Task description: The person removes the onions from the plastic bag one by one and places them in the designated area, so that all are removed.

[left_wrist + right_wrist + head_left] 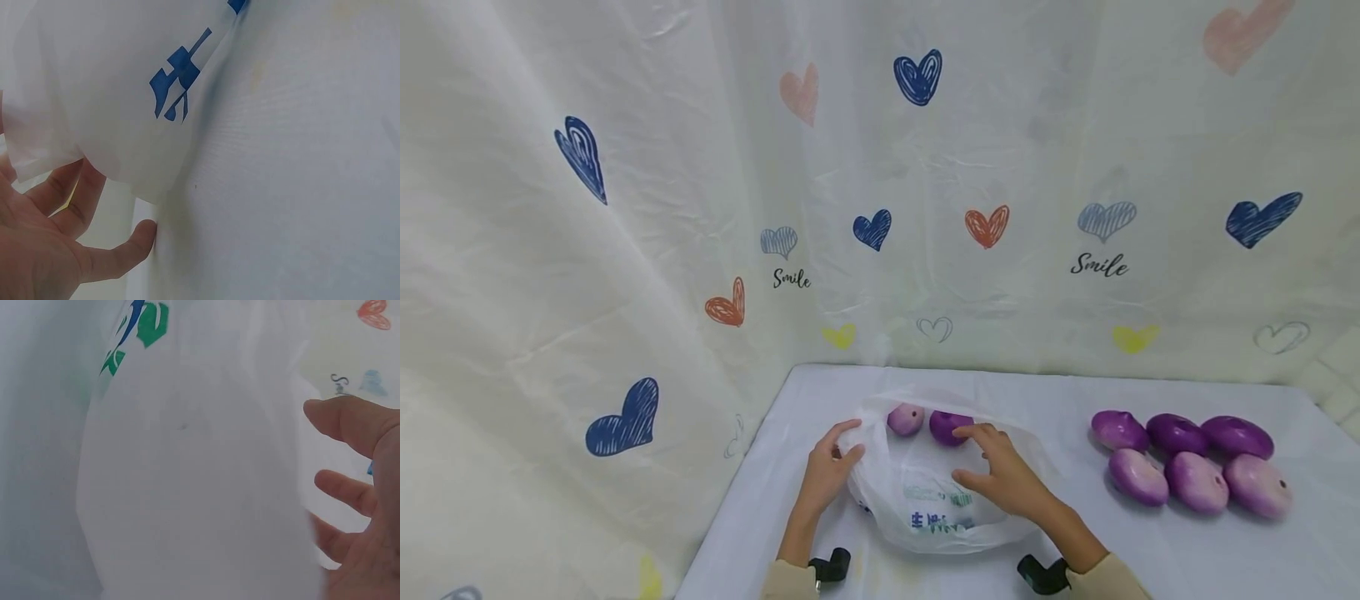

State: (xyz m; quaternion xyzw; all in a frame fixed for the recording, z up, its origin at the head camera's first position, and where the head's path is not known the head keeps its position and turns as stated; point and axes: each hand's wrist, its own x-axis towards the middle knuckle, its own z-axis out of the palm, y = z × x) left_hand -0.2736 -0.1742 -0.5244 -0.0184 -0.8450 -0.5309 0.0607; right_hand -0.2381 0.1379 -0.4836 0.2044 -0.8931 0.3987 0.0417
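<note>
A white plastic bag (917,533) with blue and green print lies on the table, its mouth spread wide. Inside it sit two onions, a paler pink-purple onion (905,420) and a dark purple onion (946,427). My left hand (827,471) holds the bag's left edge between thumb and fingers; the left wrist view shows some of its fingers partly behind the plastic. Over the right side of the opening reaches my right hand (1003,473), fingers and thumb spread apart. Its index fingertip overlaps the dark onion in the head view. The right wrist view has the bag beside these parted fingers.
To the right of the bag, several onions (1198,483) stand in two rows on the white-covered table (1075,533). A white curtain (1030,150) printed with hearts hangs behind the table and along its left side.
</note>
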